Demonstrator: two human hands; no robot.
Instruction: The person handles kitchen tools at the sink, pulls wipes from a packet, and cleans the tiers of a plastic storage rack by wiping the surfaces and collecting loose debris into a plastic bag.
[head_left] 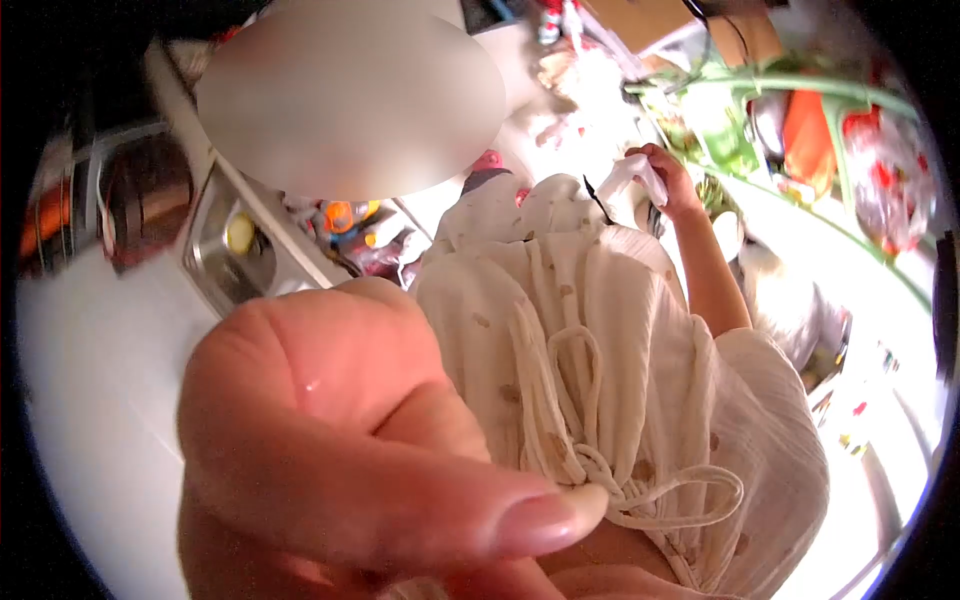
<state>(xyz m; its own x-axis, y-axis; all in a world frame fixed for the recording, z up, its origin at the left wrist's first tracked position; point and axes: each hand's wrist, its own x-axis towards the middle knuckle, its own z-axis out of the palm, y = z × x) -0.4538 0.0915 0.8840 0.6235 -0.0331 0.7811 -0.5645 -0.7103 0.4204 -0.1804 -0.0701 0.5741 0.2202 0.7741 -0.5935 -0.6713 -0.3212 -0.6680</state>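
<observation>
Very large and close in the foreground is my left hand (350, 450), its fingers curled and the thumb bent across toward the right. No object shows in it. Behind it hangs a cream spotted garment (620, 400) with a drawstring bow (600, 480) near the thumb tip. My right hand (670, 180) extends from the sleeve toward the upper right, its fingers closed on a thin white cloth (635, 180). What the cloth touches is lost in glare.
At the left, a metal sink (225, 250) contains a round yellow item (241, 233). Cluttered colourful items (355, 225) lie beside it. Green-edged bags (725, 130), an orange item (808, 130) and cardboard (640, 25) occupy the upper right. A blurred oval hides part of the upper left.
</observation>
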